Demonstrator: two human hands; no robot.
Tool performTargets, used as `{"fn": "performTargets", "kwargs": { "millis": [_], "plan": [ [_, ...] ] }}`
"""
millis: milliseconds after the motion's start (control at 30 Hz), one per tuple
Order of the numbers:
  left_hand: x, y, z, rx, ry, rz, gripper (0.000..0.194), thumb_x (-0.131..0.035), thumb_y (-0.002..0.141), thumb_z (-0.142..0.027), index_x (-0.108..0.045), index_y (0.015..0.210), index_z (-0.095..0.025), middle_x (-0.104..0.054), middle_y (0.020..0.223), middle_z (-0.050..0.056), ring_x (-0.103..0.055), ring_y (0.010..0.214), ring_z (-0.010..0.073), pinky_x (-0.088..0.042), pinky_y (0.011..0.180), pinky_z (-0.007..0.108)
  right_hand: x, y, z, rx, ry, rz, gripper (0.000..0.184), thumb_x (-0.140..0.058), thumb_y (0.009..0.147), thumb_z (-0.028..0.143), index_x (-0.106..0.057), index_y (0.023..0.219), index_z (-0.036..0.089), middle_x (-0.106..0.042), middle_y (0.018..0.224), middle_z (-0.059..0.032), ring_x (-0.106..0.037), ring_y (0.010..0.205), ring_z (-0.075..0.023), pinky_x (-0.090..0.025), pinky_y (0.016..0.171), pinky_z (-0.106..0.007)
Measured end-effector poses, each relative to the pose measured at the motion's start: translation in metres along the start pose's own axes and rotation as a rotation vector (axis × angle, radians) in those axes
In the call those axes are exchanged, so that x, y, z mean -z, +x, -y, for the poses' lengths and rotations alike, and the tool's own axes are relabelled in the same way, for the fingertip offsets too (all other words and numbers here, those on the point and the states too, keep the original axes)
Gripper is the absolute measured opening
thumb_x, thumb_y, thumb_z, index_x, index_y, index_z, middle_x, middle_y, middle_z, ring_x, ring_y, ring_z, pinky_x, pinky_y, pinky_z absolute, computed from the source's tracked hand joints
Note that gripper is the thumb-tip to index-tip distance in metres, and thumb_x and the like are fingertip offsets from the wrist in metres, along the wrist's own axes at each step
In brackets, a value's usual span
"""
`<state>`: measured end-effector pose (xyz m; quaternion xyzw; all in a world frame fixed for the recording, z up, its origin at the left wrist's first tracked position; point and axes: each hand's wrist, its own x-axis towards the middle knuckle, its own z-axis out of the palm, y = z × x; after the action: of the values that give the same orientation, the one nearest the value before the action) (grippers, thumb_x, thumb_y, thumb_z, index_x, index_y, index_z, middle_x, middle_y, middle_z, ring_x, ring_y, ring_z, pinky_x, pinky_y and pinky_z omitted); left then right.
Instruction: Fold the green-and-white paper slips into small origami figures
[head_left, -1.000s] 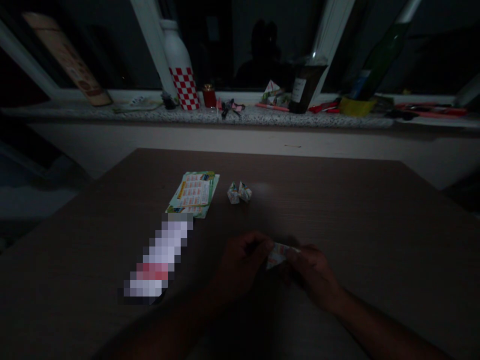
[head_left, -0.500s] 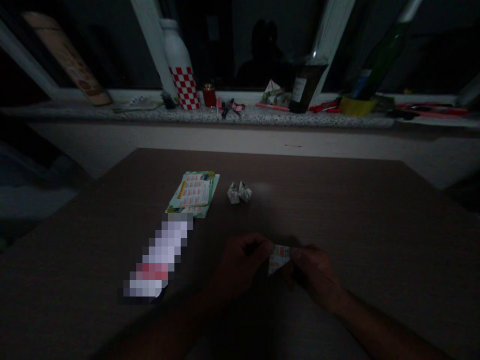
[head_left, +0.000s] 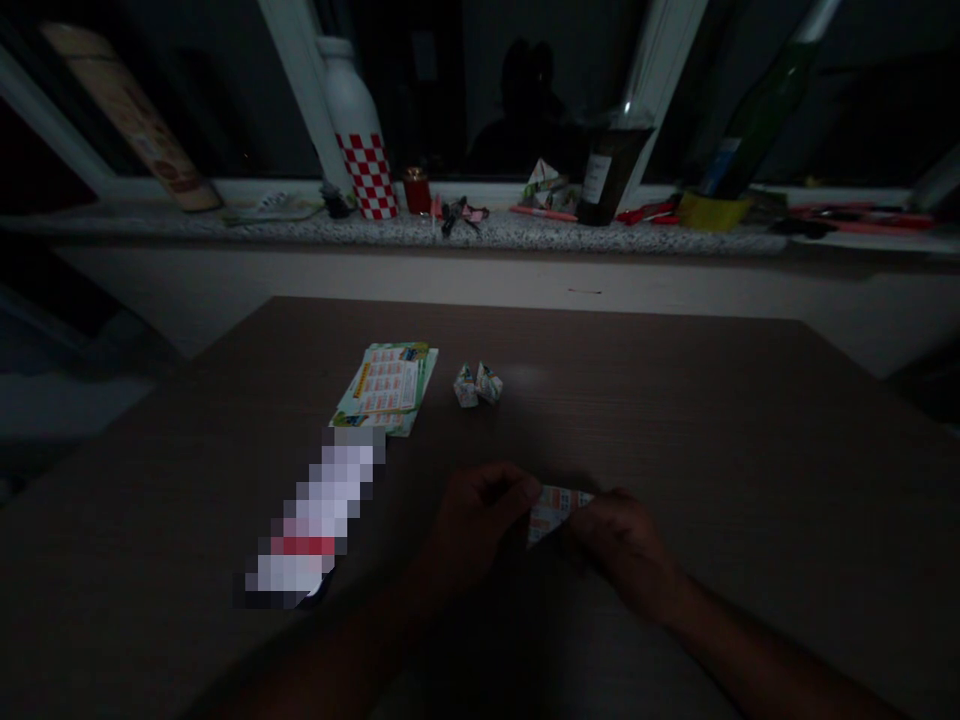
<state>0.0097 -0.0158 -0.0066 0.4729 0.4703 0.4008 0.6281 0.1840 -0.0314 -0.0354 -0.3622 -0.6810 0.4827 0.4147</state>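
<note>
My left hand (head_left: 480, 515) pinched 1 corner of the folded paper (head_left: 547, 510) while my right hand (head_left: 628, 545) pinched its other side, probably to keep it steady over the tabletop (head_left: 675, 410). 2 small folded pieces (head_left: 490, 384) sat beyond, perhaps to leave working room.

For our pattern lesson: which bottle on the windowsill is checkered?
The white bottle beside the red jar has red checks; the green bottle and tan bottle have none.

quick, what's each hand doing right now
Left hand: closed, pinching one end of the folded paper.
Right hand: closed, pinching the other end of the same paper.
</note>
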Motion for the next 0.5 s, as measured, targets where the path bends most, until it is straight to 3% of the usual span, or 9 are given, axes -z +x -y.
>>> {"fn": "performTargets", "kwargs": {
  "millis": [133,333,500],
  "plan": [
    [0.001,0.001,0.0044,-0.018,0.0,0.074,0.028,-0.065,0.075,-0.04,-0.062,0.068,-0.014,-0.052,0.058,-0.003,-0.044,0.054,0.0094,-0.034,0.051,0.02,-0.0006,0.0016,0.0009,0.056,-0.143,0.036,0.05,-0.043,0.093,0.039,-0.049,0.049,0.017,-0.039,0.044,0.0038,-0.036,0.04,-0.0072,-0.027,0.041,-0.021],
    [0.0014,0.0008,0.0065,-0.068,0.035,0.12,0.027,-0.062,0.08,-0.039,-0.061,0.069,-0.013,-0.051,0.06,-0.003,-0.043,0.055,0.009,-0.034,0.053,0.02,-0.002,0.0014,0.0019,0.125,-0.245,-0.038,0.045,-0.044,0.092,0.028,-0.046,0.048,0.018,-0.037,0.043,0.0043,-0.034,0.038,-0.007,-0.025,0.04,-0.021],
    [-0.0006,-0.0014,0.0019,-0.111,0.082,0.088,0.025,-0.061,0.08,-0.036,-0.062,0.07,-0.014,-0.052,0.061,-0.003,-0.045,0.058,0.0096,-0.035,0.055,0.02,-0.0043,0.0016,0.0015,0.05,-0.228,0.023,0.042,-0.049,0.089,0.032,-0.046,0.05,0.018,-0.033,0.046,0.0051,-0.029,0.041,-0.0069,-0.023,0.039,-0.021]
  ]
}}
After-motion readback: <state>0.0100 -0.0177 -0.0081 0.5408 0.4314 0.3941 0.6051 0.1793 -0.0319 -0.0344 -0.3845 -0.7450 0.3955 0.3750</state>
